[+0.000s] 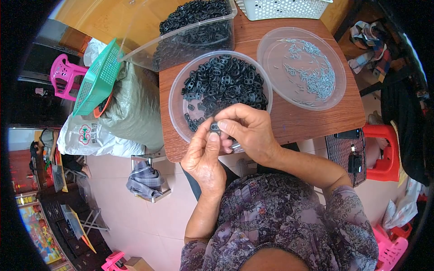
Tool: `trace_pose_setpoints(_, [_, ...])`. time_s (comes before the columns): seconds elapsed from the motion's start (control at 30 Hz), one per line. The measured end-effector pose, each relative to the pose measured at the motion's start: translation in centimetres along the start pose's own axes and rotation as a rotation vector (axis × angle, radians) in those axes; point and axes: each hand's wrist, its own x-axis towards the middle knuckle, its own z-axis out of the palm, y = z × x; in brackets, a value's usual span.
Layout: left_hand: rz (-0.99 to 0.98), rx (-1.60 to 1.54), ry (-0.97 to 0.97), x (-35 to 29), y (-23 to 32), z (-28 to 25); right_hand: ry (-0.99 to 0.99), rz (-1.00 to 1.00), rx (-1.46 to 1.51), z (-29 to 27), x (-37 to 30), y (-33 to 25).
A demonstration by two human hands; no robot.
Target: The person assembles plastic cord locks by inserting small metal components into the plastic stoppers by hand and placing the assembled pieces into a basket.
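Note:
Between the fingertips of both hands is a small black piece (214, 127) with two holes. My left hand (204, 156) pinches it from the left and below. The thumb and forefinger of my right hand (253, 133) close on its right side; whether a pin is also in them is hidden. Both hands are over the near rim of a round clear tub (175, 101) heaped with similar black two-holed pieces (226, 79). To the right, a shallow round clear tray (275, 83) holds many small silvery pins or screws (318, 77).
A large clear bin (194, 34) of black pieces stands at the back left, a white perforated basket (285, 10) at the back. Left of the wooden table (307, 124) are a stuffed sack (135, 104) and a green basket (97, 81). A red stool (382, 151) stands right.

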Motion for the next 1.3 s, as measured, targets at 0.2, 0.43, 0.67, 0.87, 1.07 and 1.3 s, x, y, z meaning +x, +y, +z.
trace_pose_setpoints(0.2, [0.002, 0.019, 0.017, 0.0, 0.0, 0.2, 0.039, 0.028, 0.055, 0.2, -0.2, 0.2])
trace_pose_setpoints(0.43, [-0.007, 0.002, 0.035, 0.1, 0.0, 0.3, 0.039, 0.002, 0.053, 0.3, -0.1, 0.3])
trace_pose_setpoints(0.67, [0.010, -0.007, 0.049, 0.0, 0.3, 0.5, 0.015, -0.020, 0.024, 0.4, -0.2, 0.3])
trace_pose_setpoints(0.87, [0.008, -0.033, 0.052, 0.0, 0.7, 0.8, 0.002, -0.185, -0.252, -0.3, 0.0, 0.6])
trace_pose_setpoints(1.07, [-0.041, -0.100, 0.017, 0.3, 0.5, 0.0, -0.053, -0.336, -0.450, -0.8, 0.0, -0.3])
trace_pose_setpoints(1.3, [-0.070, -0.210, -0.002, 0.3, 1.2, 0.4, -0.103, -0.485, -0.555, -1.0, 0.3, -0.5])
